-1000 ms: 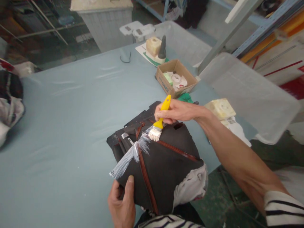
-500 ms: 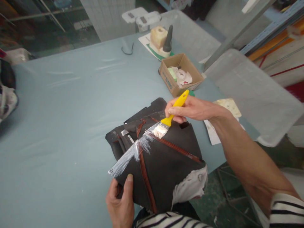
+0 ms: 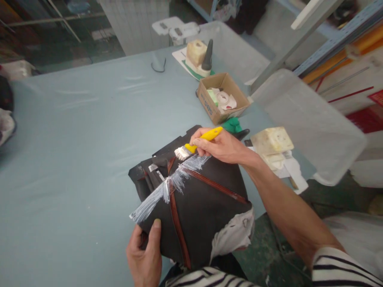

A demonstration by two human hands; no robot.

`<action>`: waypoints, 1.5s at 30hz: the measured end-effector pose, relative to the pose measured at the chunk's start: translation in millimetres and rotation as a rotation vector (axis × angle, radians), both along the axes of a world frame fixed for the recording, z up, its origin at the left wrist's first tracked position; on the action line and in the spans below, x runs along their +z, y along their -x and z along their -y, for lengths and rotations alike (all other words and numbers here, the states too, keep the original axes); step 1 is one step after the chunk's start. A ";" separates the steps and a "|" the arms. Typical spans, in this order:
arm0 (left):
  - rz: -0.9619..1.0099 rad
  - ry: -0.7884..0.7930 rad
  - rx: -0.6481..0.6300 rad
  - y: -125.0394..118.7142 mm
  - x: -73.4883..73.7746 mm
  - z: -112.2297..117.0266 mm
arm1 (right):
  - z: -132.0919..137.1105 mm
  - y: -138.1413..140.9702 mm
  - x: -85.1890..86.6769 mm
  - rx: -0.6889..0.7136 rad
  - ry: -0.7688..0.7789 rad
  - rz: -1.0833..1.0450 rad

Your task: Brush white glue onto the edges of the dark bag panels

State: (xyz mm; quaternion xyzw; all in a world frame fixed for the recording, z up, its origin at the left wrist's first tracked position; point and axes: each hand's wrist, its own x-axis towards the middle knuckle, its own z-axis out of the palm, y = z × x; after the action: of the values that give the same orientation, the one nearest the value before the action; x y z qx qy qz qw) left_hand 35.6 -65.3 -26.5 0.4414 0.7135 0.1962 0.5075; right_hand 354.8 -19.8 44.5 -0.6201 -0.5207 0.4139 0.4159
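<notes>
A black padded piece (image 3: 206,207) with reddish-brown seams lies at the near edge of the table, streaked with white paste (image 3: 163,193) along its left side. My left hand (image 3: 146,255) grips its near left corner, thumb on top. My right hand (image 3: 220,145) is closed on a yellow-handled brush (image 3: 199,141), its white bristles pointing left over the piece's far edge.
The pale blue table (image 3: 74,139) stretches to the left. An open cardboard box (image 3: 221,97) with tape rolls sits behind the piece. Cream blocks (image 3: 271,139) (image 3: 196,54), a dark cone (image 3: 207,56) and a clear plastic bin (image 3: 305,123) stand to the right and back.
My right hand swung the brush from pointing down at the seam to lying flatter, bristles moved left and up to the piece's far edge. More white paste shows near the top seam.
</notes>
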 end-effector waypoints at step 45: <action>0.055 -0.112 -0.018 -4.5 13.8 14.3 | 51.6 -35.9 18.9 -0.777 0.142 0.115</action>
State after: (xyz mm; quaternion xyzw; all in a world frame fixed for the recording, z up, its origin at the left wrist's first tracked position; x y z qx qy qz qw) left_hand 40.1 -79.6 -12.7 0.4698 0.6833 0.2434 0.5031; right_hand 390.7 -71.4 63.4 -0.8202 -0.2400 0.2253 0.4678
